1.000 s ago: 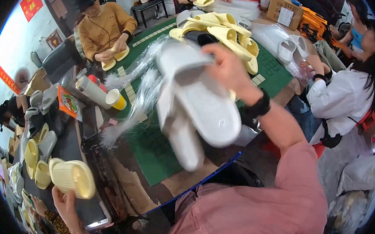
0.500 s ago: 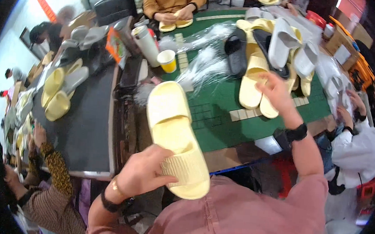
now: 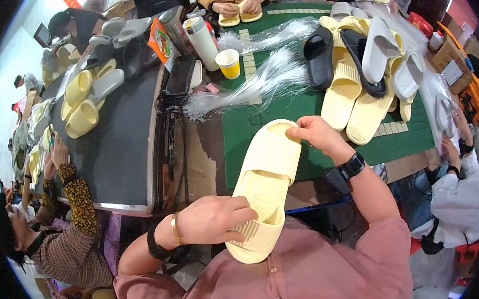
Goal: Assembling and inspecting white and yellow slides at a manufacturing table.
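Yellow slipper [image 3: 264, 188] held in air over near edge of green worktop [image 3: 304, 112], long axis running from chest outward. Left hand [image 3: 211, 220] clamps heel end, nearest body. Right hand [image 3: 316, 134] pinches toe rim, far end. Both grips closed on slipper.

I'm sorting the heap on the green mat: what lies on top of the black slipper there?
A grey slipper lies across the black slipper, hiding its middle. Yellow slippers sit beneath both. Whatever is deeper in the heap is covered.
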A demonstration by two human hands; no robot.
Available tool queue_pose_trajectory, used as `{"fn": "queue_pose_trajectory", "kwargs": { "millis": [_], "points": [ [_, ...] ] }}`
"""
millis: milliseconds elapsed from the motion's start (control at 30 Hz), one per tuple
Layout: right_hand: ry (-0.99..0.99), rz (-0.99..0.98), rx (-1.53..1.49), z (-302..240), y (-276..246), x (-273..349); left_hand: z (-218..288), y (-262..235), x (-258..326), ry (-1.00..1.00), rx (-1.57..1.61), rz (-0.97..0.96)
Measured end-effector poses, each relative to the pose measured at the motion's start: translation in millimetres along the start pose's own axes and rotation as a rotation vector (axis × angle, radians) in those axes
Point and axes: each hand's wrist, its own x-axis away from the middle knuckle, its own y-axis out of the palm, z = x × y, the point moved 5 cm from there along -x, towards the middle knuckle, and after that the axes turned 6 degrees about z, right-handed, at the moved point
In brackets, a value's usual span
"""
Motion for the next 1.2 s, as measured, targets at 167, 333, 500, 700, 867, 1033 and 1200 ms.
{"fn": "queue_pose_trajectory", "kwargs": {
  "millis": [167,333,500,700,867,1033,1200],
  "points": [
    [-0.064,0.156,-0.029,-4.1,-11.9,-9.7,-12.3,-1.5,4.1,-0.033,-0.037,0.088],
    [-0.197,0.331,0.06,-7.9,-20.2,-18.9,-16.1,-0.7,4.9,-0.041,-0.061,0.107],
    [-0.163,0.56,-0.191,11.8,-75.1,-27.3,-27.8,4.0,26.3,-0.231,0.073,0.046],
    [0.013,0.36,-0.01,22.5,-15.8,-0.2,-63.9,29.6,31.3,-0.851,0.615,0.45],
    [-0.081,0.23,0.332,38.7,-5.3,13.0,-71.8,48.5,4.2,-0.593,0.419,0.532],
    [-0.076,0.33,0.193,50.7,-34.8,34.3,-90.4,17.4,-7.6,-0.517,-0.127,0.542],
    [0.008,0.217,0.167,64.6,-29.1,62.3,-113.9,20.5,-40.9,-0.304,-0.352,0.549]
  ]
}}
